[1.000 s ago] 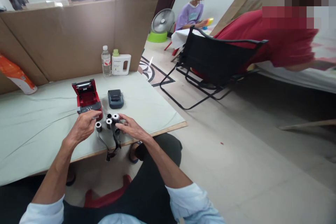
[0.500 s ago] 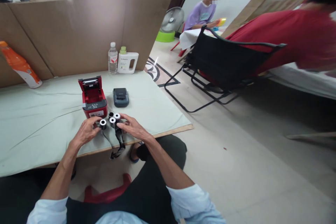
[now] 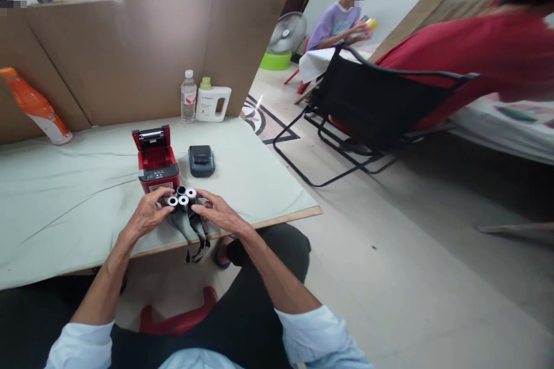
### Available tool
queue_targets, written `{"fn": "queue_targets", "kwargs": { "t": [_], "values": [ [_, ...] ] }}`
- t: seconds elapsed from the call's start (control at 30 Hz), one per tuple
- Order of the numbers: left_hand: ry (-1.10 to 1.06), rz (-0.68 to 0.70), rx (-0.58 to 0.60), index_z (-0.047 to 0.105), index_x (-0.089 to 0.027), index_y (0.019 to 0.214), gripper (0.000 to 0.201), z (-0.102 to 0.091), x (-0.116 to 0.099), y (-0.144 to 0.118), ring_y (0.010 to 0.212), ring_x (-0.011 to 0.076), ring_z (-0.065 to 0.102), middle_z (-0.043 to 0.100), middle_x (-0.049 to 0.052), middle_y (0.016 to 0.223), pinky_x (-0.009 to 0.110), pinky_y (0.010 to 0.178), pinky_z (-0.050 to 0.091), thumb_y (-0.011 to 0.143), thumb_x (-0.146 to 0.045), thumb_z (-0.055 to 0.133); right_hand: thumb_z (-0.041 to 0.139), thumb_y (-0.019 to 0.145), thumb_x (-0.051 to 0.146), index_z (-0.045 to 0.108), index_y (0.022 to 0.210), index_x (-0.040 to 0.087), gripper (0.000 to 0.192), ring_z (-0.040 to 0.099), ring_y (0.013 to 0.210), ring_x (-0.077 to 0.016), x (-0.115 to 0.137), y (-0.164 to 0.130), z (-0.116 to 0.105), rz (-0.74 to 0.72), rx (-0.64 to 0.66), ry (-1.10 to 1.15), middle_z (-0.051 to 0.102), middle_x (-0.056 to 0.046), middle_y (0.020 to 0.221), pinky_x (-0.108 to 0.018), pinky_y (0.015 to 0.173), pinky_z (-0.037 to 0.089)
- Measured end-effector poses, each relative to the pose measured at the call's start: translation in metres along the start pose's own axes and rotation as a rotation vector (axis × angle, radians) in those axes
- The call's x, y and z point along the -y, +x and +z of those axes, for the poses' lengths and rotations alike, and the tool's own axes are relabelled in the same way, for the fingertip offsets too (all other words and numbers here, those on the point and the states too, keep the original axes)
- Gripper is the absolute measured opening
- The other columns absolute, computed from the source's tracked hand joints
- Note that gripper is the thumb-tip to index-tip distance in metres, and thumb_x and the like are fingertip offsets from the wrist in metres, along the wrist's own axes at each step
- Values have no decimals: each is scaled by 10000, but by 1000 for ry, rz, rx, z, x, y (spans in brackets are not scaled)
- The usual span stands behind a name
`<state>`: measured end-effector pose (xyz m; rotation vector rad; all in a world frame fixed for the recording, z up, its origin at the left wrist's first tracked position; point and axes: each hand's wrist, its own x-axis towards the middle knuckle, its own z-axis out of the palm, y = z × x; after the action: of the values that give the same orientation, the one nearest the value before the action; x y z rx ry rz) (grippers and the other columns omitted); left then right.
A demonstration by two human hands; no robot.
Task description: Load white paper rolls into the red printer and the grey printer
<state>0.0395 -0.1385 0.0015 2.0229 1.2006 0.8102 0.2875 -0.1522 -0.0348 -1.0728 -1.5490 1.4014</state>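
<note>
now, left hand (image 3: 149, 214) and right hand (image 3: 216, 213), each grip closed around clustered paper rolls (image 3: 182, 199), red printer (image 3: 156, 161) just behind

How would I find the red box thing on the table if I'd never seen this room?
Start at the pale green table in front of the cardboard wall. Near its front edge, just beyond the person's left hand and the small paper rolls, sits the red printer. Its lid stands open, and it is bright red, unlike the smaller closed dark grey printer beside it.
</note>
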Motion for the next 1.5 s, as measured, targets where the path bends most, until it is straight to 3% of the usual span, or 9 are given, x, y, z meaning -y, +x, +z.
{"fn": "queue_targets", "kwargs": {
  "t": [0.1,0.3,0.57,0.67,0.77,0.97,1.07,1.27,1.5],
  "values": [
    [14,46,12,683,-190,1218,427,-2,-3,0,888,189,689,738,86,1166,267,683,532,792,-173,654,720,867,521,604,1409,171,655,556,708,-136,-2,0,-2,-11,-27,-54,690,-89,1152,-283,655,502],
    [65,66,-8,718,-193,1154,353,-18,-2,-9,888,180,681,726,87,1119,255,672,537,815,-170,625,728,867,513,616,1402,180,640,649,970,-221,-1,-2,-5,-72,-140,-192,647,-137,1323,-394,904,554],
    [97,22,-59,729,-195,1121,336,-37,-2,-22,827,158,654,727,69,1094,253,667,523,806,-180,612,667,929,336,635,1336,215,426,660,970,-226,15,-4,3,-277,-201,-385,642,-128,1250,-346,751,580],
    [78,48,-57,735,-204,1194,405,-40,-6,-25,915,180,666,722,89,1164,252,669,519,816,-164,598,683,919,242,639,1311,215,396,637,1117,-272,23,-6,9,-426,-224,-525,648,-126,1234,-418,896,591],
    [42,83,-64,759,-206,1162,374,-44,-13,-25,991,202,667,723,98,1132,251,681,518,827,-154,599,724,892,184,616,1345,202,466,591,1220,-318,31,-9,18,-536,-233,-729,639,-147,1273,-499,1033,546],
    [-66,85,-148,761,-197,1050,254,-48,-31,-25,811,142,620,700,68,1043,262,717,513,826,-173,644,811,830,199,493,1495,167,737,558,1232,-371,41,-9,42,-620,-210,-982,576,-206,1378,-554,1028,531],
    [-124,73,-174,754,-193,1029,233,-45,-35,-25,823,145,630,698,68,1045,259,715,515,815,-192,662,793,835,209,482,1500,128,739,538,1252,-376,38,-5,55,-698,-230,-979,556,-227,1392,-551,1025,520],
    [-141,60,-190,738,-177,994,208,-42,-36,-26,775,136,655,706,61,986,253,696,544,800,-201,669,560,984,166,651,1338,191,366,602,1129,-290,29,-2,67,-899,-343,-798,630,-171,1269,-458,957,544],
    [61,136,-332,747,-188,983,202,-67,-28,-2,762,148,696,747,53,990,261,687,580,800,-215,667,477,1036,131,729,1202,219,314,658,997,-213,43,20,54,-943,-271,-662,692,-111,1106,-357,851,582]
  ]
}}
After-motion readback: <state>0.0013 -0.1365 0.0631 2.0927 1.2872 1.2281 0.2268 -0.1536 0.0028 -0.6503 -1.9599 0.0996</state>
